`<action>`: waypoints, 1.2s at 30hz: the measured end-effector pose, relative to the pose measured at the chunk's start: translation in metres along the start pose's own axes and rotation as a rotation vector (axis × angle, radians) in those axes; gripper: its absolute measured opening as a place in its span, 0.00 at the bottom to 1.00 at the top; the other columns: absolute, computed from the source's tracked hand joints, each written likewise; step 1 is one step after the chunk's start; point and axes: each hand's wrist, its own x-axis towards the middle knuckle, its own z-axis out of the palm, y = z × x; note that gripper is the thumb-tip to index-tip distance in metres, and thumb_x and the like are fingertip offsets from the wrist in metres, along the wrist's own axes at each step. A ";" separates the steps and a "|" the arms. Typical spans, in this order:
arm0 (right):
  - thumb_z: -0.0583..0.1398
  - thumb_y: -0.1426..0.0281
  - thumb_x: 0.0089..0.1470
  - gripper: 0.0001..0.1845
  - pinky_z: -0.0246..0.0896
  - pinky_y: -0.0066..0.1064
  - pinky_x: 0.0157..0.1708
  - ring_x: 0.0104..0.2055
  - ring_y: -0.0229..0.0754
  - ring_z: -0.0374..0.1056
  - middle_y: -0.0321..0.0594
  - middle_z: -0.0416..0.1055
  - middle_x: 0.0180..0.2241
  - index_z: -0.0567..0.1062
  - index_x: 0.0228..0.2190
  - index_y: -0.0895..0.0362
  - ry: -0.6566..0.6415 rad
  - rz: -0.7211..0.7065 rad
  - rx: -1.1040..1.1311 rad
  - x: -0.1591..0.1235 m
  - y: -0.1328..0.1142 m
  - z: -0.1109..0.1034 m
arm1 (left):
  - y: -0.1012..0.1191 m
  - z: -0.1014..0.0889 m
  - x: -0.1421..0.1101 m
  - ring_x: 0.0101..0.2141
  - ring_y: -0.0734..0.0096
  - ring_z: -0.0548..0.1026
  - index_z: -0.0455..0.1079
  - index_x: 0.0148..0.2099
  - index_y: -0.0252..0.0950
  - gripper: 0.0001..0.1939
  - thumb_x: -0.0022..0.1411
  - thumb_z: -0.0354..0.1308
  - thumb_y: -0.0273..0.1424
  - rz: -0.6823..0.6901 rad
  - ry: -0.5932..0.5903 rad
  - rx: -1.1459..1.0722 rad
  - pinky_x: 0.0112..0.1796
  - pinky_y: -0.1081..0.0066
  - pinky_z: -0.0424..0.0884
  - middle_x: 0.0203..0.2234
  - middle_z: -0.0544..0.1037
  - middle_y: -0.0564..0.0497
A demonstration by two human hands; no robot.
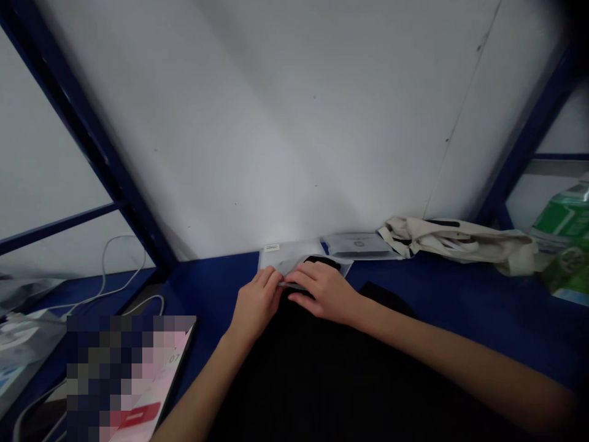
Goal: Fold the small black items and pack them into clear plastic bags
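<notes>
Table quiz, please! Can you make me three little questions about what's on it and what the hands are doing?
1. Pick one. What colour is the table?
A) red
B) blue
C) yellow

2. True or false? In the picture, the cream cloth bundle lies between the hands and the bottle with the green label.

3. Count. How many hands are touching the see-through plastic bag?

Key: 1. B, blue. 2. True. 3. Two, the left hand and the right hand.
</notes>
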 end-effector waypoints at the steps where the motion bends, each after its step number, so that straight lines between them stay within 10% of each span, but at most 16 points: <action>1: 0.53 0.66 0.56 0.10 0.58 0.33 0.36 0.37 0.41 0.62 0.42 0.67 0.34 0.69 0.37 0.58 0.006 -0.003 -0.011 0.002 -0.002 0.002 | 0.001 0.001 -0.001 0.32 0.71 0.68 0.61 0.36 0.38 0.06 0.64 0.43 0.27 -0.003 -0.001 -0.045 0.29 0.75 0.64 0.32 0.68 0.51; 18: 0.48 0.71 0.59 0.08 0.53 0.32 0.31 0.34 0.42 0.61 0.42 0.66 0.32 0.66 0.33 0.59 -0.030 -0.028 -0.308 0.003 0.004 0.012 | 0.012 0.002 0.003 0.24 0.76 0.65 0.60 0.29 0.37 0.08 0.62 0.46 0.25 -0.113 0.047 -0.293 0.27 0.77 0.60 0.26 0.66 0.54; 29: 0.49 0.72 0.58 0.09 0.52 0.31 0.29 0.31 0.41 0.61 0.42 0.66 0.29 0.67 0.31 0.59 -0.043 0.116 -0.558 -0.041 0.066 -0.027 | -0.012 -0.019 0.005 0.24 0.78 0.64 0.59 0.26 0.36 0.09 0.60 0.50 0.28 -0.221 0.320 -0.336 0.29 0.77 0.60 0.24 0.64 0.57; 36: 0.51 0.70 0.57 0.08 0.58 0.34 0.35 0.36 0.44 0.63 0.45 0.68 0.34 0.68 0.35 0.59 -0.052 0.177 -0.474 -0.059 0.076 -0.040 | -0.005 -0.011 0.001 0.28 0.77 0.71 0.62 0.32 0.37 0.06 0.63 0.47 0.29 -0.130 0.222 -0.334 0.30 0.76 0.66 0.36 0.74 0.53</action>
